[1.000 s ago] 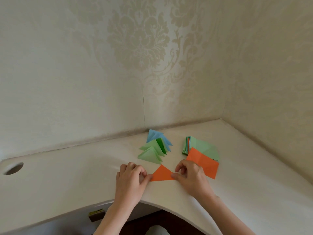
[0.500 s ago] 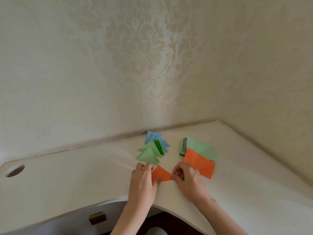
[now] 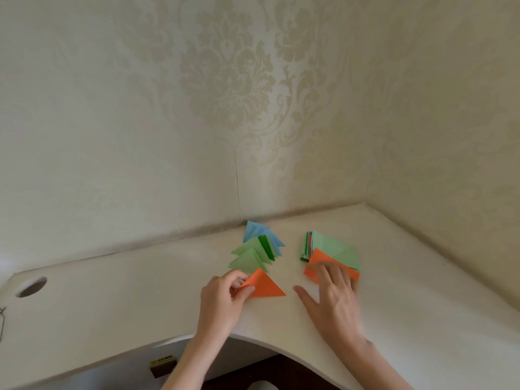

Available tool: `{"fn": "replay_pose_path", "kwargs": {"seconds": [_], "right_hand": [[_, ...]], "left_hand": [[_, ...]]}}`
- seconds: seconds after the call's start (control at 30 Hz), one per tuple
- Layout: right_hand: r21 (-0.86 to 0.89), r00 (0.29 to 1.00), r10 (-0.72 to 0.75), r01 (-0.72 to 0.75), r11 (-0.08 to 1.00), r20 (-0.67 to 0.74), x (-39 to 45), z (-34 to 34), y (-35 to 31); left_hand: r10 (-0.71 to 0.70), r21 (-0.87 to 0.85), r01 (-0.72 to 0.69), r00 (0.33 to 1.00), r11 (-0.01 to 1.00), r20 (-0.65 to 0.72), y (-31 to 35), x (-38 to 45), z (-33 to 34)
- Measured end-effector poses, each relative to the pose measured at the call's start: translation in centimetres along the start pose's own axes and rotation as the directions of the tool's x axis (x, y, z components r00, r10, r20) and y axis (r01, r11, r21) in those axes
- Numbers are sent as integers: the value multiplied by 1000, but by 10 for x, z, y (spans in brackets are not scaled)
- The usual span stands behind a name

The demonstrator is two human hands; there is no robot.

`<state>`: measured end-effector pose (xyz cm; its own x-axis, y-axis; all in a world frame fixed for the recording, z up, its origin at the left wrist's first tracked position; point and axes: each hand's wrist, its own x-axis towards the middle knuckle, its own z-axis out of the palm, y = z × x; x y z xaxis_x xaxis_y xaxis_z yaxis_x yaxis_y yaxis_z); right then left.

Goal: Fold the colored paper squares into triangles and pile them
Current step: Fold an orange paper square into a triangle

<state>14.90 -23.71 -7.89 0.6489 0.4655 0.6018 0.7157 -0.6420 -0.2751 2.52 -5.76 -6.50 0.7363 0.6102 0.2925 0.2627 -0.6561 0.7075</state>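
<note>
My left hand (image 3: 225, 296) pinches the left corner of a folded orange triangle (image 3: 264, 285) lying on the white desk (image 3: 112, 305), just in front of a row of folded triangles (image 3: 257, 249), green ones in front and blue ones behind. My right hand (image 3: 332, 291) lies flat with spread fingers on an orange paper square (image 3: 316, 258). That square overlaps the front of a stack of unfolded squares (image 3: 334, 246) with a light green sheet on top.
The desk fits into a wallpapered corner, with walls close behind and to the right. A round cable hole (image 3: 31, 286) is at the far left. The desk's front edge curves inward near my arms, and a small dark label tag (image 3: 163, 364) hangs below it.
My right hand has let go of the orange triangle and moved right onto the orange square. My left hand now pinches the triangle, which has shifted toward the green triangles.
</note>
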Motion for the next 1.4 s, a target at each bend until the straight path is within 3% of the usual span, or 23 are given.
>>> {"fn": "replay_pose_path", "kwargs": {"seconds": [0.1,0.2,0.53,0.9,1.03,1.23,1.4], "right_hand": [[-176,998,56,-49,983,33,-9,4,9],[-210,991,117,-102,972,62,-18,9,7],[-64,999,-11,13,998,35,-27,5,-12],[36,989,-77,73,997,125,-11,9,4],[47,987,-120,116,992,107,-9,11,6],[83,982,-185,182,980,36,-6,9,10],[134,975,-200,186,973,100,-7,9,16]], "left_hand": [[-18,9,19,1000,1000,-16,-16,17,-9],[-30,8,30,1000,1000,-3,-24,32,-12],[9,54,-5,996,999,-84,-34,52,-6],[146,99,-135,982,986,-122,-21,30,-13],[216,53,-213,975,976,-60,-8,16,-4],[345,-61,-340,912,939,224,5,5,22],[376,-22,-379,907,925,189,14,10,42]]}}
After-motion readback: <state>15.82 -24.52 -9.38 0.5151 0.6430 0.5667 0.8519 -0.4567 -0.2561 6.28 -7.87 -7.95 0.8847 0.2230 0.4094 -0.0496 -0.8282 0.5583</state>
